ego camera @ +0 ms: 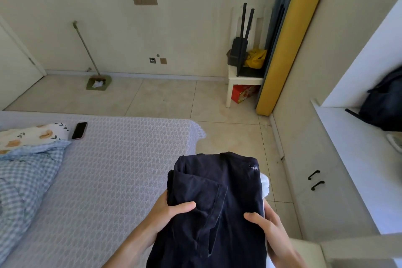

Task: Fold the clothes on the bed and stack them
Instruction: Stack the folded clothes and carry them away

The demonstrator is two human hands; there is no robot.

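Holding: both hands clasp a folded navy garment (217, 202) above the near right corner of the bed (121, 159)
Left hand (171, 209): thumb on top, fingers curled under the garment's left edge
Right hand (265, 226): thumb on top, fingers round the right edge
Under the garment: a white item (265, 185) shows at its right side
Handling: likely soft, light and floppy; best supported from beneath at both side edges so the folds hold
Left of the garment: phone (79, 130) and checked quilt (24, 172) on the bed
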